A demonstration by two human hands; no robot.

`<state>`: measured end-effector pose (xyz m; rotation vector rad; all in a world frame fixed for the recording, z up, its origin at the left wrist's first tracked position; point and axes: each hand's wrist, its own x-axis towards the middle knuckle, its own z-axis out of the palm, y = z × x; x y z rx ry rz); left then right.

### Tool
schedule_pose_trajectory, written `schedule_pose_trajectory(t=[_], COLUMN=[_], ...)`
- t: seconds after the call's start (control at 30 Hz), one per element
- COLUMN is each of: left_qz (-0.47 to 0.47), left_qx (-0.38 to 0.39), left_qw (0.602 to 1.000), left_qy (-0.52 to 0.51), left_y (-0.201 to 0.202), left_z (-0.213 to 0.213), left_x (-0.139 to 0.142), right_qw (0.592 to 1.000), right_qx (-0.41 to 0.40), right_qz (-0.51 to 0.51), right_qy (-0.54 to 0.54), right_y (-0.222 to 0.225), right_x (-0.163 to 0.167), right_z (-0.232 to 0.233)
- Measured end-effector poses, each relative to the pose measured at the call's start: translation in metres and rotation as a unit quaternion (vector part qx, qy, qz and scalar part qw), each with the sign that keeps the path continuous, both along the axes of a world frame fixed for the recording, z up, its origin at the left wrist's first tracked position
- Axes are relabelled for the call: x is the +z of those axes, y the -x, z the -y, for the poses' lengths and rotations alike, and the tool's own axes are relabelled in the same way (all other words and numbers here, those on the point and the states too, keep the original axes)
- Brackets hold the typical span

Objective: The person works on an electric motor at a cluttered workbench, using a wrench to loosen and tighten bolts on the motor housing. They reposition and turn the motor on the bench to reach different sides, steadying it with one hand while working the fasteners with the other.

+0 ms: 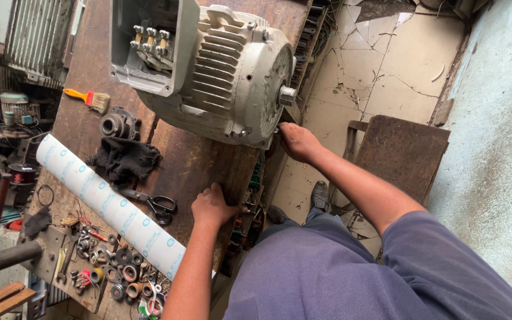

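Reaching under the front of the motor (220, 71), the right hand (296, 141) has its fingers curled against the lower rim of the end cover, just below the stub shaft (287, 95); whether that grip closes on a bolt or tool there cannot be told, since the fingertips are hidden against the casing. The left hand (211, 206) lies palm down on the near edge of the counter (191, 160), fingers bent over the edge, holding nothing loose. The motor, a pale finned casting, sits on the counter above and between the two hands, its open terminal box (143, 47) on the far side from the right hand. Just left of the left hand lie black-handled scissors (158, 205), and beyond them a white roll of sheet (108, 204) runs slantwise across the counter. Farther out from the scissors are a dark rag (124, 159), a small round metal part (118, 124) and a brush (89, 98) with an orange handle. Near the roll's lower end, washers and small rings (122, 275) are scattered. To the right of the right hand, off the counter, a rusty plate (401, 151) stands on the cracked floor (380, 65).
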<state>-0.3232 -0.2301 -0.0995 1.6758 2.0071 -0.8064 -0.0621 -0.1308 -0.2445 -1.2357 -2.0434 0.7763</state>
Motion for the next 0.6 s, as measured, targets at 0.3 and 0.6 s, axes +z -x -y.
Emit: schedule_pose_trajectory(t=[0.3, 0.6], left_qz=[0.009, 0.005], left_qx=[-0.001, 0.000], left_qw=[1.000, 1.000], left_qy=[-0.014, -0.009], left_y=[0.002, 0.006], left_z=[0.002, 0.002], left_x=[-0.002, -0.009], right_qw=[0.997, 0.955], right_qx=[-0.002, -0.066], right_qz=[-0.030, -0.135], right_qy=[0.065, 0.256], right_y=[0.006, 0.030], right_x=[-0.001, 0.004], right_z=[0.019, 0.031])
